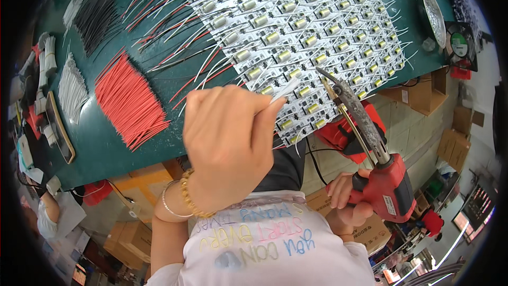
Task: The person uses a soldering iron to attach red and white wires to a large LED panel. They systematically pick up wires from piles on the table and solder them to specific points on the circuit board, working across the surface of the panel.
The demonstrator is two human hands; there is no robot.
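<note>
Fingers [264, 114] of my left hand [227, 143] are pinched shut on a thin white wire [286, 89] above the near edge of the circuit boards [296, 26] on the green tabletop [106, 137]. My right hand [349, 196] is wrapped tight around a red soldering gun [381, 175], its tip just beside the wire.

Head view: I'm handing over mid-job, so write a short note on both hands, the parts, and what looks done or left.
Left hand: raised over the green table edge, fingers pinching a thin white wire.
Right hand: gripping the red soldering gun, its tip at the near edge of the white circuit board sheet.
Loose red cut wires, white cut wires and black cut wires lie piled on the left.
Done: boards along the sheet's left edge carry red and white leads.
Left: cannot tell how many near-edge boards lack leads.
</note>
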